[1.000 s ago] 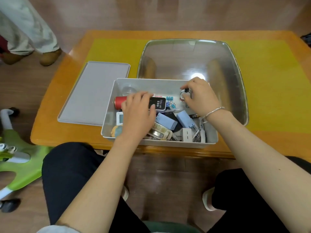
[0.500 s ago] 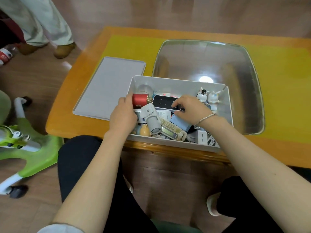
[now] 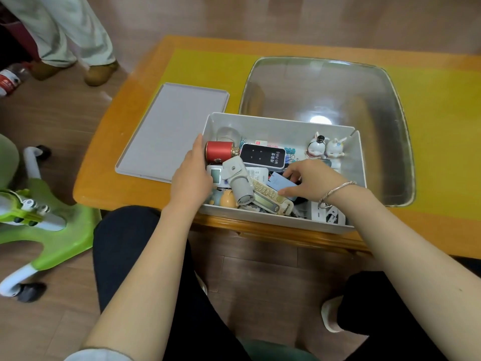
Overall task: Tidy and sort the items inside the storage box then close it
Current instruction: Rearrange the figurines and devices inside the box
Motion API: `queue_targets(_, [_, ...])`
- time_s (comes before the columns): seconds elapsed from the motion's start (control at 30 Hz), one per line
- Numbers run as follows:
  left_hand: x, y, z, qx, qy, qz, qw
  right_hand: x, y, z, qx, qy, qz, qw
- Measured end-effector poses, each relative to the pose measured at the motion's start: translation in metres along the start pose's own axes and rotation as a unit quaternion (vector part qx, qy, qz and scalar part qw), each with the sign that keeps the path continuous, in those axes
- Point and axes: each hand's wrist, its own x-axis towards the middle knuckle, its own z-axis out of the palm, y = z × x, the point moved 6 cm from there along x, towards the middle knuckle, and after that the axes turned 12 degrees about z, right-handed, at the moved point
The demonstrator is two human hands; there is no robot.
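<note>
Sorting goes on inside the storage box, which sits at the near edge of the counter with its flat gray lid lying just beside it on the left. A moment ago the left hand lay on top of the things in the middle; now it has slid to the left wall, next to the red can, with its fingers fairly straight and holding nothing that I can see. The right hand was up at the back by the two little bunny figures; now it has come down to the blue card and its fingers pinch it. The black Wi-Fi box now shows, not covered. The bunnies stand neatly in the back corner, so that bit looks done. Many things are in a jumble, so the lid must wait
</note>
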Motion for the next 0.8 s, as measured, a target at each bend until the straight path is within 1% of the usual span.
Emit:
queue_targets(0.17, [-0.001, -0.001, -0.002, -0.033, 0.02, -0.012, 0.999, 0.003, -0.004, 0.002, -0.025, -0.032, 0.021, 0.999])
queue_targets(0.27, [-0.002, -0.001, -0.002, -0.03, 0.025, -0.008, 0.999, 0.004, -0.005, 0.004, -0.028, -0.053, 0.039, 0.997])
queue_targets(0.33, [-0.001, -0.001, -0.002, -0.025, 0.025, -0.009, 0.999, 0.003, -0.005, 0.006, -0.036, -0.054, 0.048, 0.997])
queue_targets(0.47, [-0.001, -0.001, -0.002, -0.027, 0.026, -0.011, 0.999, 0.0, 0.002, 0.001, -0.008, -0.04, 0.058, 0.997])
queue_targets(0.53, [-0.002, -0.001, -0.002, -0.031, 0.026, -0.011, 0.999, -0.004, 0.009, -0.005, 0.038, -0.042, 0.052, 0.997])
queue_targets(0.6, [-0.002, -0.001, -0.002, -0.034, 0.025, -0.011, 0.999, -0.009, 0.018, -0.019, 0.111, -0.016, 0.048, 0.993])
queue_targets(0.67, [-0.002, -0.001, -0.002, -0.039, 0.022, -0.012, 0.999, -0.012, 0.033, -0.037, 0.166, 0.046, 0.06, 0.983])
queue_targets(0.73, [-0.001, 0.0, -0.003, -0.045, 0.024, -0.01, 0.999, -0.016, 0.048, -0.051, 0.157, 0.105, 0.095, 0.977])
queue_targets(0.8, [-0.002, 0.0, -0.004, -0.048, 0.025, -0.011, 0.998, -0.018, 0.059, -0.054, 0.126, 0.123, 0.124, 0.977])
